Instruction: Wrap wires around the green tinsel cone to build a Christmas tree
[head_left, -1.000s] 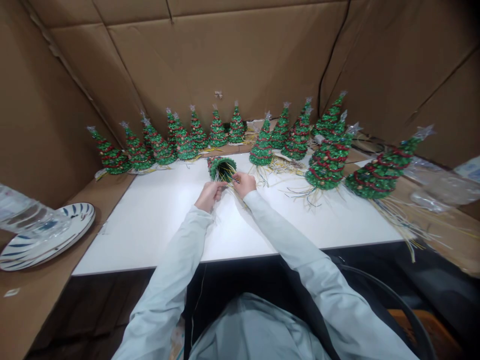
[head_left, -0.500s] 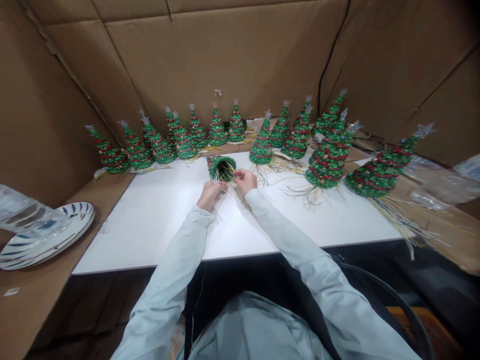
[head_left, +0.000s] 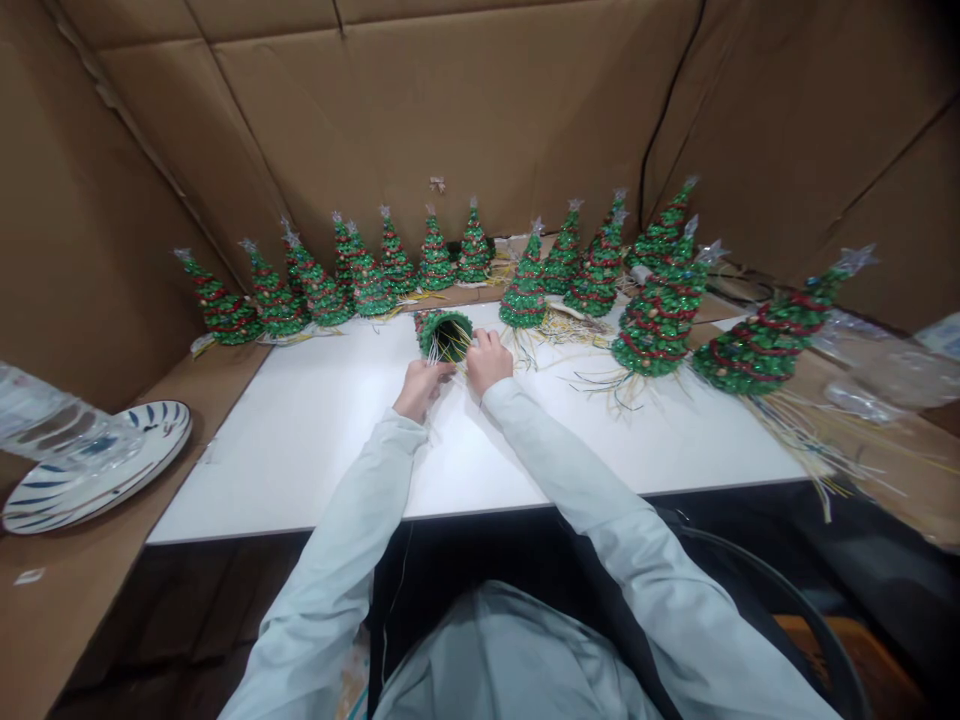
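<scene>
Right hand (head_left: 489,362) has turned knuckles-up, its grip unclear, while left fingers (head_left: 439,370) pinch the tipped tree's (head_left: 430,331) wires (head_left: 433,351).

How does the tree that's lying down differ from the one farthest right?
The lying tree is on its side, hollow base toward the camera; the far-right tree stands base-down, tilted in view. The lying tree's wires are pinched in the left hand; the far-right tree's loose wires trail untouched. Both are green, with wires at the base.

A white board (head_left: 300,440) carries 1 green tree (head_left: 429,334) lying on its side, thin strands (head_left: 576,329) and, seemingly, at least 2 upright trees (head_left: 651,330).
</scene>
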